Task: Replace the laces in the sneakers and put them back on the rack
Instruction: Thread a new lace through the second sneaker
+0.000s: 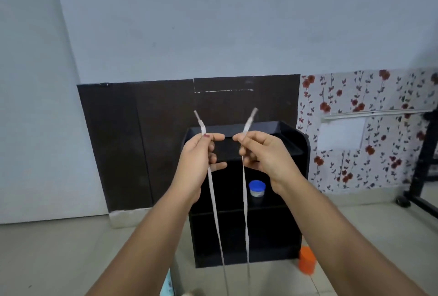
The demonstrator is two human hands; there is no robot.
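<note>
A flat white shoelace [245, 205] runs up from the bottom edge of the view in two strands. My left hand [198, 156] pinches the left strand just below its tip. My right hand [259, 151] pinches the right strand the same way. Both tips stick up above my fingers at about the same height. Behind my hands stands the black shoe rack [260, 231], low, with open shelves. No sneaker can be made out; something pale shows at the bottom edge, too little to identify.
A small jar with a blue lid [257, 189] sits on a rack shelf. An orange cup [307, 260] stands on the tiled floor by the rack's right foot. A black frame on wheels [419, 177] is at the far right. Dark wall panelling lies behind.
</note>
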